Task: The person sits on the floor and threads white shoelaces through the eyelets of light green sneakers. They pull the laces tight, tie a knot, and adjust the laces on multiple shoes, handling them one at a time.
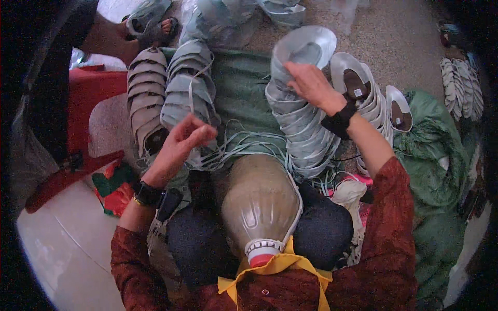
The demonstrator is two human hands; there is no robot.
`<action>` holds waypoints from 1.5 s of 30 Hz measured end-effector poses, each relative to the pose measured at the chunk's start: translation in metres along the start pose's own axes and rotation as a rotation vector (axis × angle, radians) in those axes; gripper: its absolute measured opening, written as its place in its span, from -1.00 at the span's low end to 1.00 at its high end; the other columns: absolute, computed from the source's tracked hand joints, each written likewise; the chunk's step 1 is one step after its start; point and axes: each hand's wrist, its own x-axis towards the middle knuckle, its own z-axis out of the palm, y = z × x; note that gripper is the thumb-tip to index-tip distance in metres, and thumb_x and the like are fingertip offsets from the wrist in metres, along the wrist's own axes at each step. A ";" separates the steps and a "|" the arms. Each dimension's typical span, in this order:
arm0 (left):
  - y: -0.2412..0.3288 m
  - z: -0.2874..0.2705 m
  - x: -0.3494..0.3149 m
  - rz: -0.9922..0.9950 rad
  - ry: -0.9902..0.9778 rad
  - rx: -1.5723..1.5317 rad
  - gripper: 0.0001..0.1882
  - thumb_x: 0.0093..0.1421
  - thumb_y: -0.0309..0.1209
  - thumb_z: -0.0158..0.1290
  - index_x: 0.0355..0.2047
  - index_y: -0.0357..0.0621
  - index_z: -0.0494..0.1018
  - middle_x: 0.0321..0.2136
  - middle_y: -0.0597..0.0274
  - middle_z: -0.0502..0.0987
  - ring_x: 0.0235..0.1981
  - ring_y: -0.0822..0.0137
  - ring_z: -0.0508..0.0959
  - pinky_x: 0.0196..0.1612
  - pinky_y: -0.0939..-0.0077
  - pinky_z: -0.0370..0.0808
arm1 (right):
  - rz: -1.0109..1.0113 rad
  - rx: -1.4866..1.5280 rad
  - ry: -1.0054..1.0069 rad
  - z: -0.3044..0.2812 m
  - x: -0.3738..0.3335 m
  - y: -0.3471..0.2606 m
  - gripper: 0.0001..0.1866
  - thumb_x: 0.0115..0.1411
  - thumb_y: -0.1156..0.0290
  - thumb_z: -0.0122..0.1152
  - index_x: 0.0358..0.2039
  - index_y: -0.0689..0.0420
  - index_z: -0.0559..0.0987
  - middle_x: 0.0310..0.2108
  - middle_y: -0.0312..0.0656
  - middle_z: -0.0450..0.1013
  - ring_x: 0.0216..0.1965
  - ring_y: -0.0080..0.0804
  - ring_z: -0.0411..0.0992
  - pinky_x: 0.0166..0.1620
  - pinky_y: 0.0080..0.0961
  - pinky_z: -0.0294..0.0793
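My right hand (pixel 314 88) is on the right of the middle, its fingers curled at the edge of a whitish shoe upper (pixel 319 41). That upper tops a tall leaning stack of nested pale shoe uppers (pixel 303 127). My left hand (pixel 181 140) has its fingers pressed together, in front of a stack of grey-blue uppers (pixel 189 78). A thin pale strip (pixel 191 93) runs down from that stack to this hand; whether the fingers hold it is hidden. Between my knees stands a big clear plastic bottle (pixel 259 192) with a red-and-white cap, filled with something brownish.
Loose pale laces (pixel 249 142) trail over a green sheet (pixel 236 78). Brownish uppers (pixel 145 98) are stacked at left, beside a red chair (pixel 91 98). More uppers (pixel 360 85) and a green sack (pixel 430 150) lie at right. Another person's foot (pixel 168 24) shows at the top left.
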 end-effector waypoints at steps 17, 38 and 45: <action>-0.130 -0.046 -0.074 -0.171 0.302 0.218 -0.76 0.29 -0.25 0.13 -0.26 -0.19 0.43 -0.37 0.31 0.50 -0.29 0.46 0.48 -0.15 0.50 0.45 | 0.163 -0.025 -0.444 0.048 0.020 0.007 -0.46 -0.02 0.34 0.38 0.02 0.11 0.51 -0.08 0.01 0.51 -0.02 0.04 0.46 0.02 -0.19 0.49; -0.163 -0.031 -0.017 -0.013 0.236 0.537 -0.64 0.07 -0.43 0.22 -0.13 -0.20 0.41 -0.37 -0.04 0.53 -0.24 0.04 0.53 -0.15 0.19 0.47 | -0.067 0.384 -0.115 0.134 0.057 -0.210 -0.76 0.10 0.55 0.17 -0.18 0.14 0.45 -0.18 -0.02 0.44 -0.26 0.12 0.51 -0.22 -0.01 0.53; -0.138 -0.031 -0.049 0.326 0.288 0.763 -0.59 0.14 -0.43 0.16 0.01 -0.24 0.44 -0.35 0.01 0.53 -0.28 -0.02 0.56 -0.13 0.12 0.48 | -0.203 0.535 0.002 0.090 0.074 -0.198 -0.65 0.01 0.59 0.21 -0.13 0.10 0.51 -0.18 -0.09 0.46 -0.14 0.01 0.50 -0.11 -0.19 0.56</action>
